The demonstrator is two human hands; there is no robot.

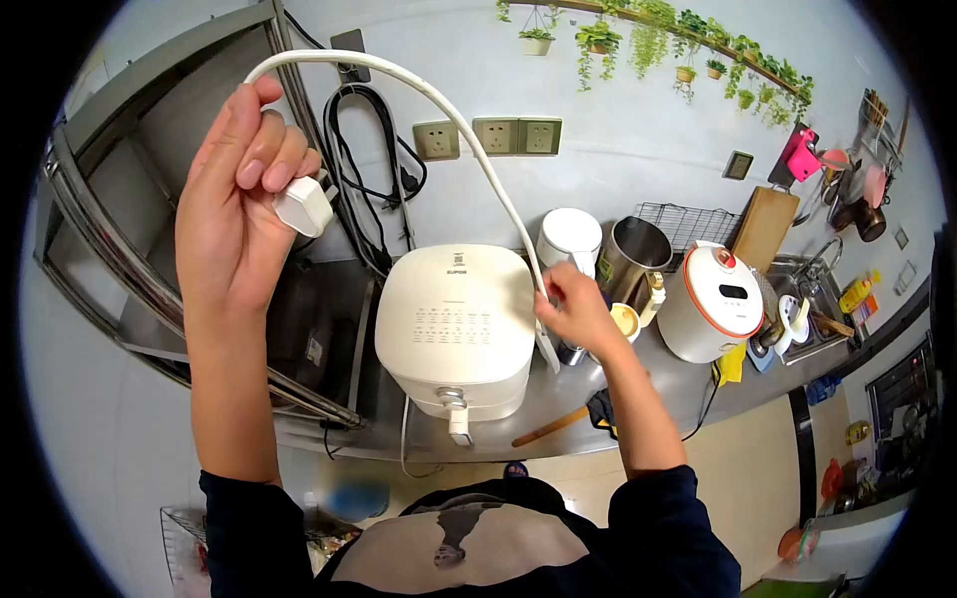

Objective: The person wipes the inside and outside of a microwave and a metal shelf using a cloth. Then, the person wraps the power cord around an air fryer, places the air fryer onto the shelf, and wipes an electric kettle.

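My left hand (234,179) is raised at the left with its fingers curled around a white power cord. A white plug (304,207) sticks out below those fingers. From there the cord (419,82) arches over to the right and down to my right hand (578,314), which is closed on it. A flat white end (546,351) shows just below the right hand; its kind is unclear. Between my hands, on the counter, stands a cream air fryer (457,314) with its handle towards me.
Wall sockets (518,137) sit behind the air fryer. Black cables (364,179) hang beside a metal rack (110,239) at the left. To the right stand a white jug (568,234), a steel pot (640,244), a rice cooker (710,304) and a sink (812,299). A wooden-handled tool (548,427) lies in front.
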